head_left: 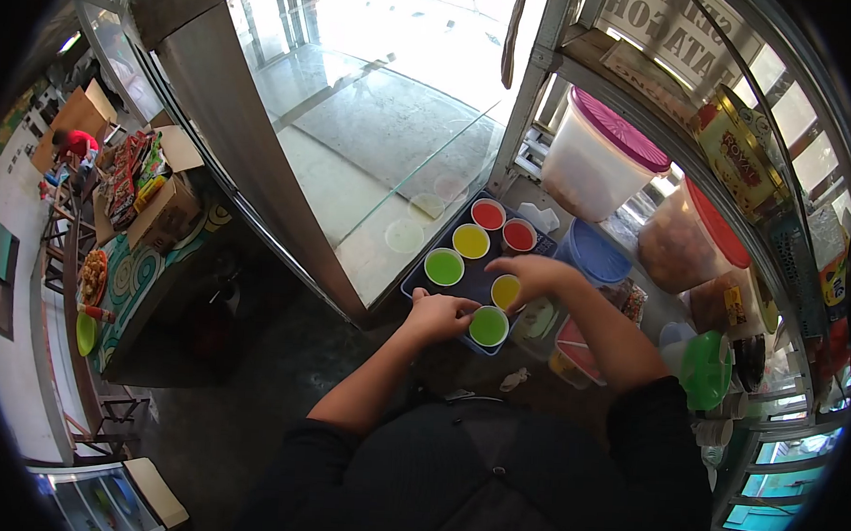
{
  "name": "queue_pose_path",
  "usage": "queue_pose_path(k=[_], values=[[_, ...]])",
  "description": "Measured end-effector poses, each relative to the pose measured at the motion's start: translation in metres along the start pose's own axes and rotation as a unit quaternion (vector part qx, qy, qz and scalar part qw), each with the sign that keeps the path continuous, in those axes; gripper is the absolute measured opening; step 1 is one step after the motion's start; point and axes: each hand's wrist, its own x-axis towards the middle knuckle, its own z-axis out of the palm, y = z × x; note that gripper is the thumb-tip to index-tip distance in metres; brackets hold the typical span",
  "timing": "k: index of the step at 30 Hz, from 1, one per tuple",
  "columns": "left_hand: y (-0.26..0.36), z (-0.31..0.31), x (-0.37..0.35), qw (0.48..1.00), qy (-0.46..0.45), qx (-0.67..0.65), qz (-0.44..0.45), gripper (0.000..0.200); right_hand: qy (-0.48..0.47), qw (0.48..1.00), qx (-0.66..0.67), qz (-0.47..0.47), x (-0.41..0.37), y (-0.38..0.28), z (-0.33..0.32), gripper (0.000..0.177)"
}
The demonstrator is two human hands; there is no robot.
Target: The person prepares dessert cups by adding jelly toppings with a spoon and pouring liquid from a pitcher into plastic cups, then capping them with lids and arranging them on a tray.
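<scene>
On a dark blue tray [415,282] stand small clear cups filled with red, yellow and green. My left hand [437,317] has its fingers curled at the left rim of the nearest green cup [488,327]. My right hand [536,276] reaches in from the right with its fingers apart, over the edge of a yellow cup [505,291]. Farther back on the tray are another green cup [443,266], a second yellow cup [471,241] and two red cups, one [488,214] at the far corner and one [519,235] just above my right hand.
A glass display case [393,141] rises behind the tray. To the right stand a pink-lidded tub [596,164], a red-lidded tub [688,239], a blue container [592,252] and a green container [706,371]. At far left, a patterned table [145,282] holds a box of packets; a person [75,143] in red is beyond.
</scene>
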Motion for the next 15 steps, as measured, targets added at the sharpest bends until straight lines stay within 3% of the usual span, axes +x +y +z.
queue_pose_path(k=[2, 4, 7, 10, 15], values=[[-0.001, 0.001, 0.000, 1.000, 0.004, -0.006, 0.004, 0.039, 0.055, 0.997, 0.054, -0.009, 0.010, 0.020, -0.013, 0.087], [-0.001, 0.001, -0.001, 1.000, 0.007, -0.006, 0.008, 0.039, 0.137, 0.986, 0.041, 0.081, 0.015, 0.019, -0.033, 0.086], [0.000, 0.000, -0.001, 1.000, 0.003, -0.007, 0.009, 0.039, 0.223, 0.949, -0.116, 0.189, 0.023, 0.009, -0.035, 0.086], [-0.002, 0.002, -0.001, 1.000, 0.010, -0.007, 0.016, 0.040, 0.245, 0.926, -0.209, 0.199, 0.039, 0.027, -0.016, 0.083], [-0.005, 0.004, -0.002, 0.999, 0.029, -0.023, 0.029, 0.038, 0.207, 0.945, -0.187, 0.172, 0.048, 0.033, -0.015, 0.075]])
